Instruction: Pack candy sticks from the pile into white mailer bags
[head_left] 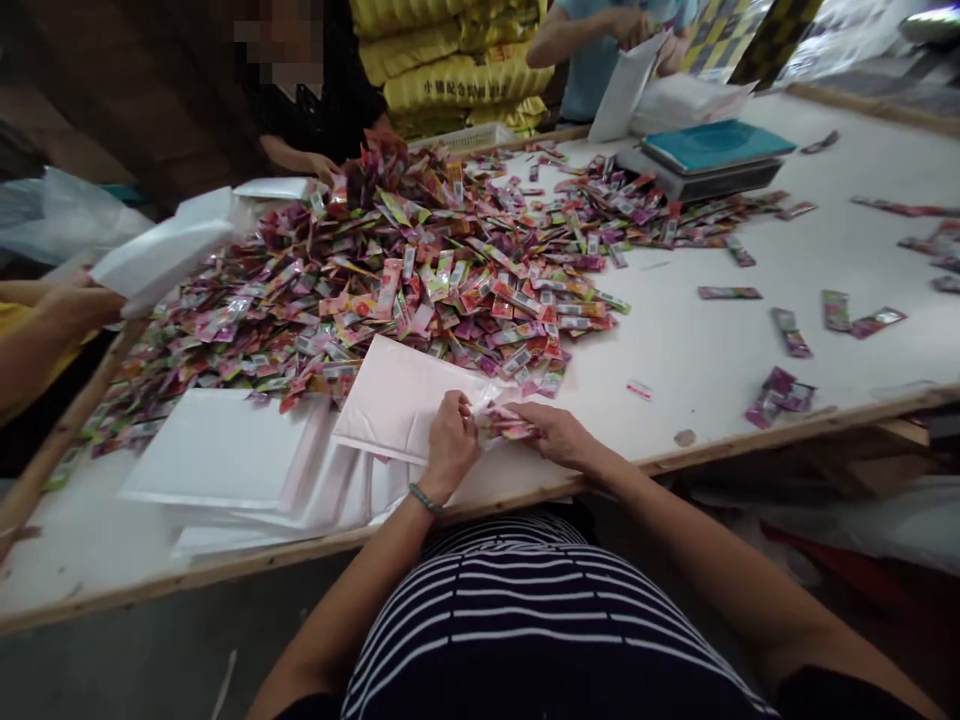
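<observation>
Near the table's front edge lies a white padded mailer (405,395), its mouth turned to the right. My left hand (453,436) is closed on the mailer at that mouth, with a bracelet on the wrist. Fingers of my right hand (559,436) are wrapped round a small bunch of printed sachets (511,422), which sits right at the mailer's mouth. Whether some sachets are inside the mailer I cannot tell. Just beyond both hands spreads a big heap of colourful sachets (450,290).
A stack of white mailers (217,450) lies to my left. Loose sachets (780,397) are scattered on the right of the white table (660,350). At the back stands a scale (712,160). Co-workers handle mailers at the left (165,250) and far side.
</observation>
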